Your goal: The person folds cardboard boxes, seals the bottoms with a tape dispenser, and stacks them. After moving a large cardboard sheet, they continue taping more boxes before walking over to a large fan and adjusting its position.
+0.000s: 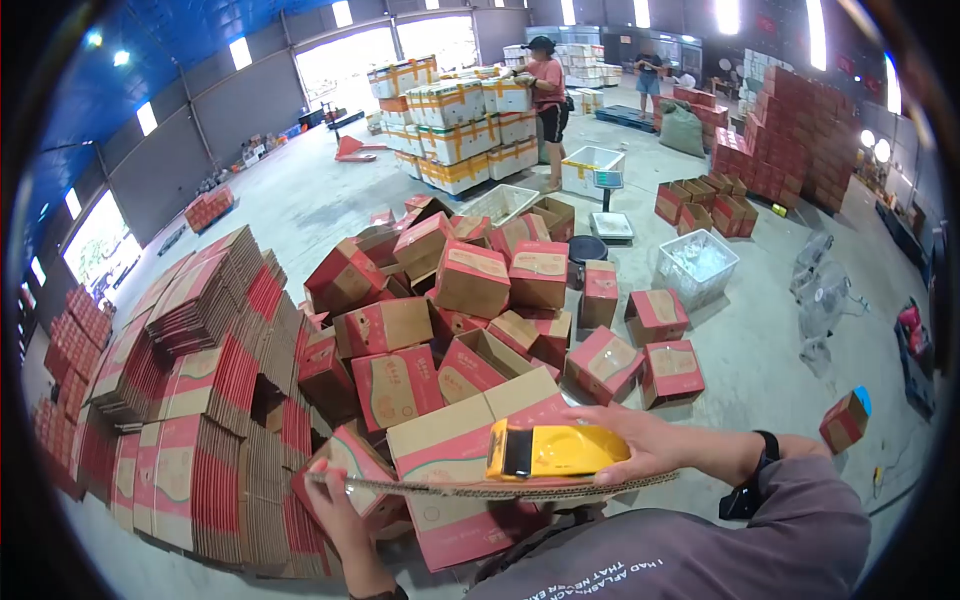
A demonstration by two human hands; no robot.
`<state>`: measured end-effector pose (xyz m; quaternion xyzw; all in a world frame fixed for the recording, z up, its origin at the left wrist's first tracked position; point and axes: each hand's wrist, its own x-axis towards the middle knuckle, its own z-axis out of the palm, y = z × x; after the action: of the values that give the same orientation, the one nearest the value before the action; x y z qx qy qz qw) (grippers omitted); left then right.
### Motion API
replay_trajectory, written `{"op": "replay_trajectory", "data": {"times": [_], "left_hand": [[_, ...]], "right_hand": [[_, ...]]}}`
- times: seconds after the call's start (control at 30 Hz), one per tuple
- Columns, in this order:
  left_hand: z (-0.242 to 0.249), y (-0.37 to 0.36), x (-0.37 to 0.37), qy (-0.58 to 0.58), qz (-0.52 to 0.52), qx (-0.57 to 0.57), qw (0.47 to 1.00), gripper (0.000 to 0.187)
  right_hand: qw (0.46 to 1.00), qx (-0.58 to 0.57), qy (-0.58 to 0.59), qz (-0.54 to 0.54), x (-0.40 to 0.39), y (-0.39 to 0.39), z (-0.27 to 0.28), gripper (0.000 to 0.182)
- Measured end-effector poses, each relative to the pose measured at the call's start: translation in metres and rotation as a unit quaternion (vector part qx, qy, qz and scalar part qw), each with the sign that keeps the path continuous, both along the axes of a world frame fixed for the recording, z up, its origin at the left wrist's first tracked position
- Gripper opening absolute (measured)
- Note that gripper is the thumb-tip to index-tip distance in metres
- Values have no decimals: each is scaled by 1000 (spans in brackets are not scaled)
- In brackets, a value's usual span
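A flattened cardboard carton (440, 489) is held edge-on in front of my body. My left hand (343, 515) grips its left end, fingers curled over the top edge. Near the other end, my right hand (640, 440) is closed round a yellow tape dispenser (575, 452) with a black part at its left, and it lies right at the carton's upper edge. Just beyond stands a larger red and brown carton (450, 430), partly hidden by the flat one.
Many folded-up cartons (430, 265) lie heaped ahead. Stacks of flat cartons (190, 450) rise on the left. A white tub (697, 265) and a scale (610, 222) stand to the right. One person (548, 85) works by stacked white boxes (455, 120); another person (649, 85) stands farther back.
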<state>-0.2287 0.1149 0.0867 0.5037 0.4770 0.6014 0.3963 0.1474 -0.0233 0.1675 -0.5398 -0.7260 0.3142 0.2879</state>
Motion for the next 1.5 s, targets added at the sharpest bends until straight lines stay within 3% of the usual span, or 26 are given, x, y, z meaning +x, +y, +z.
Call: {"op": "replay_trajectory", "data": {"times": [0.07,0.27,0.33,0.43,0.47,0.53,0.6,0.67,0.73,0.77,0.8,0.83,0.87,0.93,1.0,1.03,1.07,1.1,1.17,1.23,1.3,1.33,1.43,1.5], "left_hand": [[6,9,10,0,-11,-4,1000,40],[8,3,12,-39,-65,11,997,39],[11,-6,11,-81,-102,8,991,39],[23,-18,21,-114,-121,-19,986,40],[24,-19,27,-114,-120,-21,986,40],[26,-18,34,-131,-70,-11,989,42],[30,-21,32,-105,-57,-1,993,43],[53,-40,28,-68,-157,-49,984,45],[57,-51,17,-37,-382,35,923,44],[62,-52,17,-52,-473,8,879,45],[65,-39,26,-53,-470,4,881,45],[66,-17,40,78,-341,168,921,44],[70,-1,49,207,-192,323,903,42],[83,7,86,278,-449,371,764,40],[50,-13,123,312,-628,226,676,39],[24,-20,132,394,-667,158,612,42],[8,-21,136,469,-695,87,537,46],[11,-14,137,475,-690,90,539,46],[12,-10,138,321,-610,312,653,53],[56,-6,158,322,-476,458,678,57],[95,-18,196,271,-473,545,638,54],[89,-24,219,271,-463,576,617,59],[70,-25,228,281,-510,548,601,60],[70,-12,192,345,-578,456,583,60]], "right_hand": [[993,-84,-15,87,-5,7,12,89],[988,-140,-47,35,9,30,22,83],[990,-72,-117,24,25,50,20,78],[946,94,-307,30,20,68,45,64],[947,93,-307,31,15,70,45,64],[895,183,-395,95,4,71,42,62],[906,126,-393,95,2,81,46,63],[912,70,-404,24,17,109,44,67],[932,41,-360,19,30,140,57,63],[947,51,-313,56,23,146,53,64],[959,62,-262,92,12,152,50,64],[957,28,-267,109,-4,159,43,66],[955,-6,-270,126,-23,162,36,69],[954,17,-261,147,-45,168,33,74],[969,-3,-188,157,-43,169,29,73],[968,2,-189,164,-34,169,27,73],[987,-10,-79,138,-19,169,23,72],[993,-20,33,109,1,168,22,72],[983,-77,166,20,44,153,26,58],[962,-16,262,-75,63,143,3,55],[924,-24,361,-126,50,132,-17,56],[911,-29,383,-149,38,129,-22,57],[934,-16,332,-132,42,132,-28,58],[926,29,345,-150,70,135,-20,59]]}}
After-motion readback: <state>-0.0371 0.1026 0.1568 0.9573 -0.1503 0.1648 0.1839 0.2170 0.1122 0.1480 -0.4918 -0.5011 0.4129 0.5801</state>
